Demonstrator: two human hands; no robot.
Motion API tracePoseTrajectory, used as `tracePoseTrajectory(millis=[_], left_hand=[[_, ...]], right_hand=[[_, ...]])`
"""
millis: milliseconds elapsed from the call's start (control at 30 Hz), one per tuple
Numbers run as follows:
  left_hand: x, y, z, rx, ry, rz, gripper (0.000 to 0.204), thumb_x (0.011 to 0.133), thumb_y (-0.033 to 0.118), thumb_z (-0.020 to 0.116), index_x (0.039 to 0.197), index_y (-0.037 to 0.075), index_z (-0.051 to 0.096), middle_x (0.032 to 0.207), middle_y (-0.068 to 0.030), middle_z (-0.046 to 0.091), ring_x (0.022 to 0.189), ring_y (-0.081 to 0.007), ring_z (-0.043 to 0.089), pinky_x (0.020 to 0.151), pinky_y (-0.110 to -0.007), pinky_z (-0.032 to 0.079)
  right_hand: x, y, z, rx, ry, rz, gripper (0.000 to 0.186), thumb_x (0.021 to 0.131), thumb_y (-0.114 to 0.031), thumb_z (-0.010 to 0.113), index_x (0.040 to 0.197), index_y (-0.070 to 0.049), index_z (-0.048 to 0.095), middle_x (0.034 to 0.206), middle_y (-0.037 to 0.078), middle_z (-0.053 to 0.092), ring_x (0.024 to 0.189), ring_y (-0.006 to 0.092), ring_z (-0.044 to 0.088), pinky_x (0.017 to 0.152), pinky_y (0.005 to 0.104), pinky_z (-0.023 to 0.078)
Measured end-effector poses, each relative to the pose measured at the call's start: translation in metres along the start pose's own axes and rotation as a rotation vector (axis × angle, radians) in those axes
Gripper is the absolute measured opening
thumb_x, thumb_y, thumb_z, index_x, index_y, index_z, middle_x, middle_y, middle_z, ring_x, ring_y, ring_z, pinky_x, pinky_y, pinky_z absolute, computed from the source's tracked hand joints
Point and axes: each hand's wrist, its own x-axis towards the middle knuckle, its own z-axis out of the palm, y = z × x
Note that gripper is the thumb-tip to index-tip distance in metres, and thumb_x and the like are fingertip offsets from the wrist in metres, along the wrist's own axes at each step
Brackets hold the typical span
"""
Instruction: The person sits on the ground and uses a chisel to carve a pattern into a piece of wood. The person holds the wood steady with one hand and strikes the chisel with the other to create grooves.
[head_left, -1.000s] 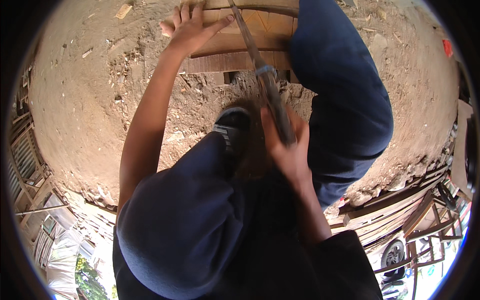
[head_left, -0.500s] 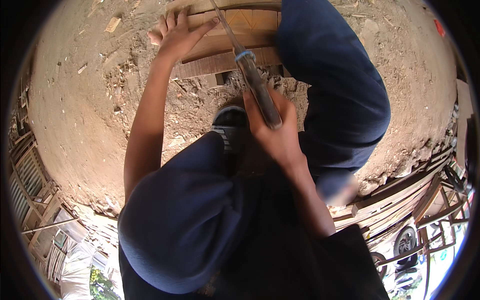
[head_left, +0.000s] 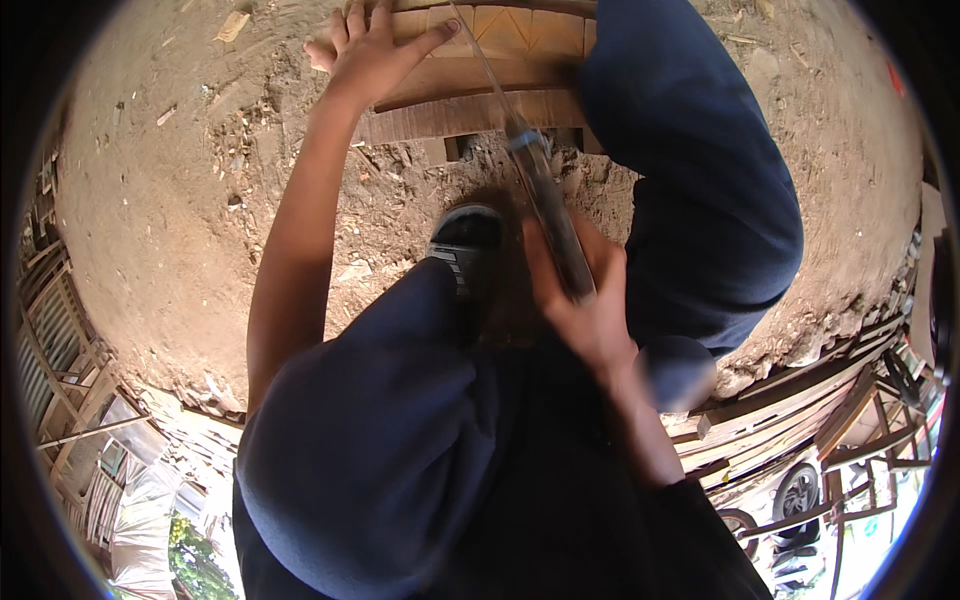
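Note:
My left hand (head_left: 365, 55) lies with spread fingers on a wooden board (head_left: 535, 30) at the top of the view, which has zigzag lines on its face. My right hand (head_left: 590, 300) grips the dark wooden handle of a long, thin-bladed saw (head_left: 545, 190) with a blue band at its collar. The blade runs up across the wood, just right of my left thumb; its contact with the board is hard to make out. More timber (head_left: 470, 118) lies beneath the board. My bent right leg (head_left: 700, 180) in dark blue trousers covers the board's right end.
My dark sandalled foot (head_left: 465, 230) is on the dirt ground (head_left: 170, 220), among wood chips. Planks (head_left: 760, 405), a wooden frame (head_left: 870, 440) and a wheel (head_left: 795, 495) lie behind me on the right; corrugated sheeting (head_left: 45, 370) and bamboo poles are behind on the left.
The saw in my right hand slid away from me, then came back toward me. My left hand stays on the board. The whole view shifted slightly.

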Motion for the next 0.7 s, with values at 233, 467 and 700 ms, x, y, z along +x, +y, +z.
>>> tracePoseTrajectory(millis=[233,467,700], left_hand=[[-0.005,0.001,-0.001,-0.018,0.030,0.063,0.101,0.085,0.075,0.054,0.158,0.010,0.026,0.164,-0.0208,0.016,0.154,-0.0394,0.003,0.121,-0.061,0.003],[0.003,-0.018,0.028,0.130,0.180,0.129,0.115,0.078,0.089,0.046,0.157,0.007,0.029,0.164,-0.0256,0.015,0.153,-0.0438,-0.001,0.119,-0.065,0.002],[-0.009,-0.001,-0.012,-0.064,-0.082,0.013,0.116,0.078,0.079,0.060,0.159,0.007,0.019,0.166,-0.0217,0.007,0.154,-0.0388,-0.005,0.122,-0.059,0.002]], right_hand=[[0.037,-0.011,0.012,-0.006,0.001,-0.039,0.010,0.094,-0.005,0.066,0.087,0.002,0.063,0.064,-0.001,0.054,0.064,0.0036,0.050,0.055,0.0263,0.041],[-0.010,-0.002,-0.003,0.044,0.005,0.002,0.013,0.095,-0.006,0.065,0.101,0.006,0.067,0.071,0.002,0.061,0.068,0.0027,0.053,0.056,0.0227,0.043],[0.043,-0.023,0.007,0.045,-0.018,0.063,0.012,0.095,-0.007,0.064,0.091,0.004,0.065,0.064,-0.002,0.053,0.063,0.0028,0.048,0.055,0.0238,0.039]])
